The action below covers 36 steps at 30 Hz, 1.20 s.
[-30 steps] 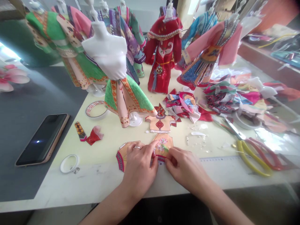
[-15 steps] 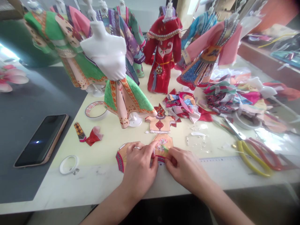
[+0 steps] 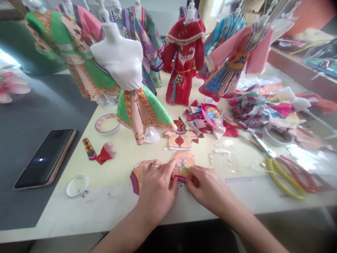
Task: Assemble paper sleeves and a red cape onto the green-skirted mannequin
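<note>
Left hand (image 3: 158, 181) and right hand (image 3: 206, 182): fingers pinch the flower-printed fabric piece (image 3: 183, 161); shirt-shaped fabric cutout (image 3: 180, 140) lies just beyond it.

Passage: bench (image 3: 110, 202), bare between small ring (image 3: 67, 187) and hands (image 3: 158, 182). Obstacles: mannequin (image 3: 118, 59), upright, ahead and left of hands; scissors (image 3: 270, 151), lying right of hands; scrap heap (image 3: 249, 114), beyond scissors, blocking rear right.

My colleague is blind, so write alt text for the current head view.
A person's left hand and right hand touch the edge of a flowered cloth piece on a pale table. Behind stand a white mannequin in a patterned skirt and several robed mannequins. Scissors lie to the right, a phone to the left.
</note>
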{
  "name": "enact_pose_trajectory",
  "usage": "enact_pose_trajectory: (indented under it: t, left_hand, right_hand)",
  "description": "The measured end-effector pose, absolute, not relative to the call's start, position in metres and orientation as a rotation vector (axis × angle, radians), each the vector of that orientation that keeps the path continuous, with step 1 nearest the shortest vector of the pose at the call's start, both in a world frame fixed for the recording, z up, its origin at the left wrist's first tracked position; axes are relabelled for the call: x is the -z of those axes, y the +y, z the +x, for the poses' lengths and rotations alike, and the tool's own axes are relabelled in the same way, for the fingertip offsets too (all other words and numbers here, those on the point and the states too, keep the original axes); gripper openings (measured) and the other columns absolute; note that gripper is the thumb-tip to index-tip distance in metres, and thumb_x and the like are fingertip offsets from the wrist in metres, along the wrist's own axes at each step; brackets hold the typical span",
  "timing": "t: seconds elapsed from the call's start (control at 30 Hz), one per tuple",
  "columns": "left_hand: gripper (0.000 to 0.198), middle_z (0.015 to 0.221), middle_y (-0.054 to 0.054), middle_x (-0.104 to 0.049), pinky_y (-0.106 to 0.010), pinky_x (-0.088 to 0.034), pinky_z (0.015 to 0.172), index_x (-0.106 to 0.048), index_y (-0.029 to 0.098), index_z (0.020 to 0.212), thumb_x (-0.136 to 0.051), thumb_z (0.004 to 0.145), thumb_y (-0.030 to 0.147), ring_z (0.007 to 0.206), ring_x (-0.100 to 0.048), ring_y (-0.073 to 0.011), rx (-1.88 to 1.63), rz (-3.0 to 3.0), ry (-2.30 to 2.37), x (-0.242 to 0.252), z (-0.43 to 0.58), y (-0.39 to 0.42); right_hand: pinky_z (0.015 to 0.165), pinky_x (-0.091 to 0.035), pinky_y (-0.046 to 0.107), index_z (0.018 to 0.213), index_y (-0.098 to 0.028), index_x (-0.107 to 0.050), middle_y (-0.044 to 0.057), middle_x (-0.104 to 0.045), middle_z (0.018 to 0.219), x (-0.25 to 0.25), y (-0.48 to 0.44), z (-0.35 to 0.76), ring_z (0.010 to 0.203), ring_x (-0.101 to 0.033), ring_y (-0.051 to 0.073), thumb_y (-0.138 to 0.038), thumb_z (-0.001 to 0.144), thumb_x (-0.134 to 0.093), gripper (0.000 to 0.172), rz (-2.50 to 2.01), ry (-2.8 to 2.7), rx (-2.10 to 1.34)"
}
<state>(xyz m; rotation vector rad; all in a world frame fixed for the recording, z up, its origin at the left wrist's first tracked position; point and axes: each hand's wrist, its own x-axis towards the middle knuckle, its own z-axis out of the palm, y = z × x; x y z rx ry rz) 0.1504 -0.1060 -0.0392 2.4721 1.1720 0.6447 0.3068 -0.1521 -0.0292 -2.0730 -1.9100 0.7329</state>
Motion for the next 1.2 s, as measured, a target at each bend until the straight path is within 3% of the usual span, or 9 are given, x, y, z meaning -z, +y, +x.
enact_pose_trajectory:
  t: [0.87,1.2]
  left_hand:
    - [0.057,0.069,0.002,-0.064,-0.042,-0.037,0.087,-0.044,0.019,0.13,-0.052,0.076,0.003,0.075,-0.056,-0.0206,-0.494,2.457,1.198,0.0376,0.151,-0.1043]
    - [0.059,0.069,0.003,-0.064,-0.042,-0.037,0.087,-0.041,0.02,0.132,-0.051,0.076,0.003,0.076,-0.057,-0.0205,-0.479,2.451,1.189,0.0385,0.1511,-0.1035]
  right_hand:
    - [0.049,-0.018,0.024,0.057,-0.018,-0.042,-0.003,-0.05,0.053,0.0241,-0.1485,0.3101,0.047,-0.039,0.008,-0.014,0.074,-0.053,0.021,-2.091,-1.939,-0.726]
    - [0.05,-0.027,0.022,0.065,-0.018,-0.051,-0.003,-0.055,0.057,0.028,-0.1554,0.3156,0.05,-0.046,0.01,-0.017,0.079,-0.056,0.015,-2.038,-1.882,-0.742]
